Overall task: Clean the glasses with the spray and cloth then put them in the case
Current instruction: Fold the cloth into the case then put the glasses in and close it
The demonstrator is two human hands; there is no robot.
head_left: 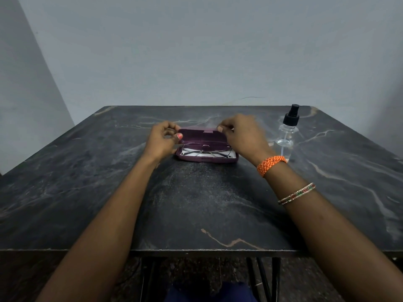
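Note:
A purple glasses case [196, 159] lies open at the middle of the dark marble table [196, 203]. Thin metal-framed glasses [205, 150] rest folded inside it on a white cloth [231, 155]. The raised lid [200, 136] is pinched at both ends: my left hand [162, 140] grips its left corner, and my right hand [242, 136] grips its right corner. A clear spray bottle [286, 136] with a black pump top stands upright just right of my right hand.
A grey wall rises behind the table's far edge. The near edge of the table [196, 250] runs across the lower part of the view, with black metal legs [274, 277] below it. Orange and beaded bracelets sit on my right wrist.

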